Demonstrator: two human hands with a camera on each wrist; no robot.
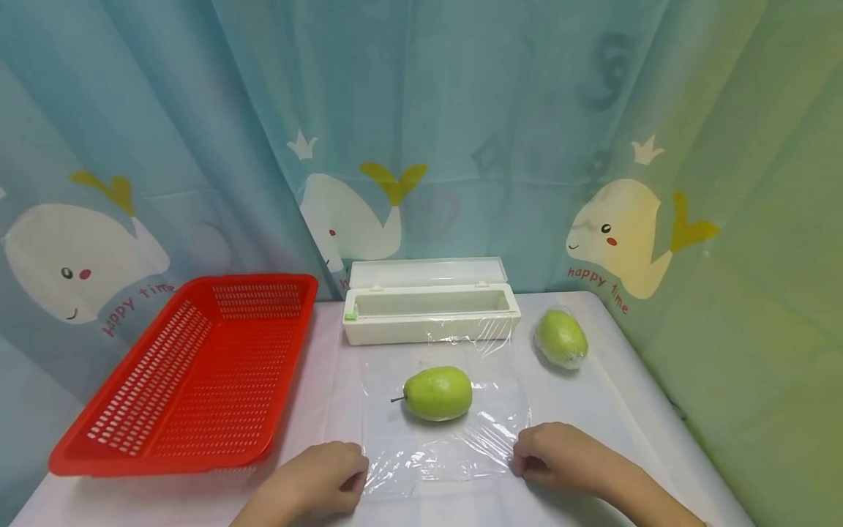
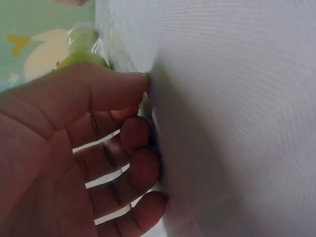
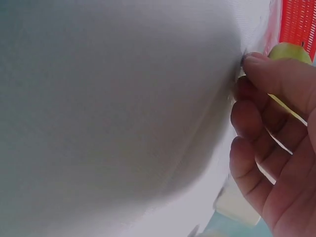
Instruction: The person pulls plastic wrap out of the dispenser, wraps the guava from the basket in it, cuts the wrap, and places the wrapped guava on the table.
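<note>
A green pear (image 1: 437,394) with its stem pointing left lies on a sheet of cling film (image 1: 383,432) spread over the table. My left hand (image 1: 326,476) pinches the film's near left corner between thumb and curled fingers, low against the tabletop. At the near right corner, my right hand (image 1: 560,457) pinches the film the same way. In the left wrist view the thumb (image 2: 113,89) bends toward the index finger; the film between them is hard to see. The right wrist view shows the thumb (image 3: 281,79) meeting the index fingertip close to the cloth.
Behind the pear stands a white cling film box (image 1: 395,331), lid raised, film trailing over its front right. A second pear (image 1: 562,338), wrapped in film, lies at the right. A red plastic basket (image 1: 290,380) stands at the left. Printed curtains (image 1: 461,132) hang behind the white-covered table.
</note>
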